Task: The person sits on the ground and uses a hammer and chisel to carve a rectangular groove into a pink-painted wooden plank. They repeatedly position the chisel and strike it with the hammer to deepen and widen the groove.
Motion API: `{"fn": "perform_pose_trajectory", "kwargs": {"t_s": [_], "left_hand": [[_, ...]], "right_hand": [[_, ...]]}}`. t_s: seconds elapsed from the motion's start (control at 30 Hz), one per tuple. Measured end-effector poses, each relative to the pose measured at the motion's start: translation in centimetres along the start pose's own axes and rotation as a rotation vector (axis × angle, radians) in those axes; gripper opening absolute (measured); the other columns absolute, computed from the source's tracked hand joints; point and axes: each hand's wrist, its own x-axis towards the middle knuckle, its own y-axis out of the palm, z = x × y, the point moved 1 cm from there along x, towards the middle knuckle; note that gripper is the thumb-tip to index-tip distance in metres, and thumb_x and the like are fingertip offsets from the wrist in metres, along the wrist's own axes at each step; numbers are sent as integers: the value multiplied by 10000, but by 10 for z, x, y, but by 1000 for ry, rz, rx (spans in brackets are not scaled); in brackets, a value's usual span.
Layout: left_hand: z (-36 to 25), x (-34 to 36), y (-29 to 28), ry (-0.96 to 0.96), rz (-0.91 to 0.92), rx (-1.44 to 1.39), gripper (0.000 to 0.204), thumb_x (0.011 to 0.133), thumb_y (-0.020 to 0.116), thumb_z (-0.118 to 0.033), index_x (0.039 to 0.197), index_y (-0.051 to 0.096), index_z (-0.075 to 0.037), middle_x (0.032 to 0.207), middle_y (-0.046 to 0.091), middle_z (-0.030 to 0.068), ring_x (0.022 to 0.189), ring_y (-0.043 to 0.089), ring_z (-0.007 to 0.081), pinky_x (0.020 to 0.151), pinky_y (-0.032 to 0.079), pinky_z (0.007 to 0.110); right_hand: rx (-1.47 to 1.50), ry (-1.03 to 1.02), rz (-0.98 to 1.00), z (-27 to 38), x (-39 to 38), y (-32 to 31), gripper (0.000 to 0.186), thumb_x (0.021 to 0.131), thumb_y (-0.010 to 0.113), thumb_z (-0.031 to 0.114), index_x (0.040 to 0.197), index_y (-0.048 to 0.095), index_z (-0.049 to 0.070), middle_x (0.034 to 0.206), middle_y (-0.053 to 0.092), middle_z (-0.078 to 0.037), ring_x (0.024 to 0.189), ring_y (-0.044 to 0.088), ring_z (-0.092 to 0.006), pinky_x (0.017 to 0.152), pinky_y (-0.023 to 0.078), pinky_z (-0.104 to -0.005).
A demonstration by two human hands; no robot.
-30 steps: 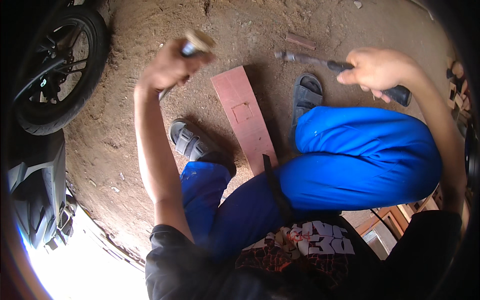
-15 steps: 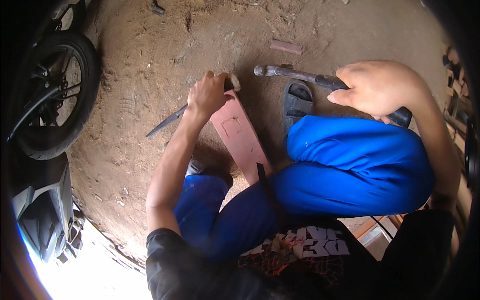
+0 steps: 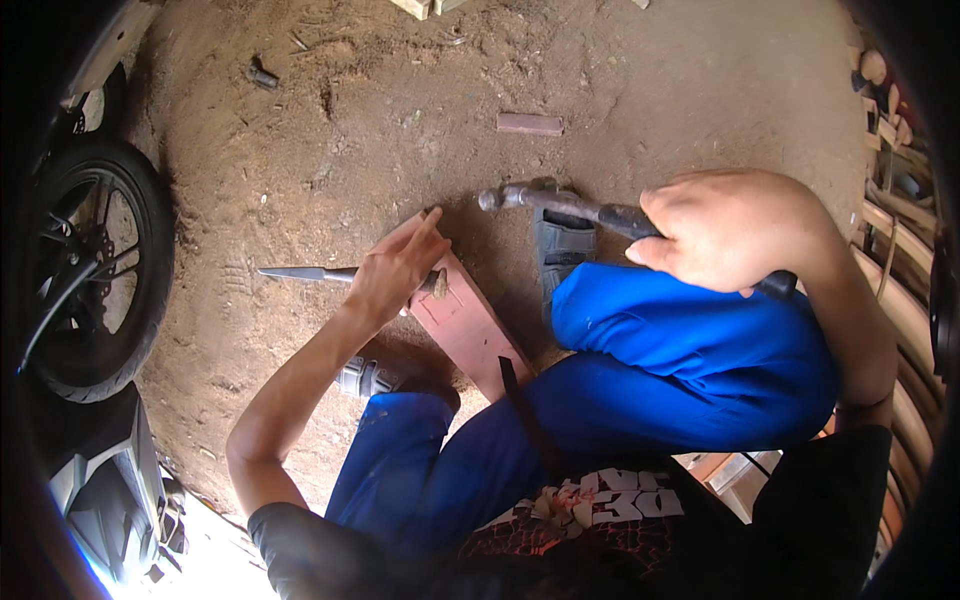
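My left hand [image 3: 385, 275] is closed round a chisel [image 3: 300, 273], its long grey blade pointing left and its worn handle end poking out past my thumb. That hand rests on a reddish wooden board [image 3: 480, 340], a finger or two reaching toward the far end. Shallow lines of a cut rectangle show in the board next to the handle; my hand covers part of them. The board's near end disappears under my blue-trousered leg [image 3: 600, 400]. In my right hand [image 3: 735, 225] is a hammer [image 3: 620, 215], gripped by its black handle, its metal head held left, above my sandal.
A small reddish wood offcut [image 3: 530, 124] lies on the dirt floor ahead. At the left stands a motorcycle wheel [image 3: 95, 270] with grey bodywork below it. Wooden pieces [image 3: 900, 220] are stacked along the right edge. A dark small object [image 3: 262, 75] sits far left.
My left hand has slid from the board's far end back toward the cut rectangle, and the chisel has swung from slanting to nearly level. The hammer stays raised. The whole view has shifted somewhat.
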Motion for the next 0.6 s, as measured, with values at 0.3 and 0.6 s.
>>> {"fn": "perform_pose_trajectory", "kwargs": {"t_s": [0.3, 0.6], "left_hand": [[38, 10, 3, 206, 260, -69, 1025, 635, 869, -494, 1490, 387, -199, 1524, 410, 105, 1150, 640, 252, 683, 665, 311], [91, 5, 17, 280, -160, -135, 535, 828, 775, -436, 1271, 589, -202, 1288, 582, 150, 691, 678, 148, 412, 575, 198]], "right_hand": [[85, -166, -125, -17, 4, 8, 376, 979, 534, 310, 826, 639, -18, 711, 650, -167, 712, 673, -321, 686, 535, -431], [102, -101, -342, -29, -5, 22, 346, 936, 618, 328, 857, 593, -8, 790, 618, -189, 808, 637, -368, 743, 500, -449]]}}
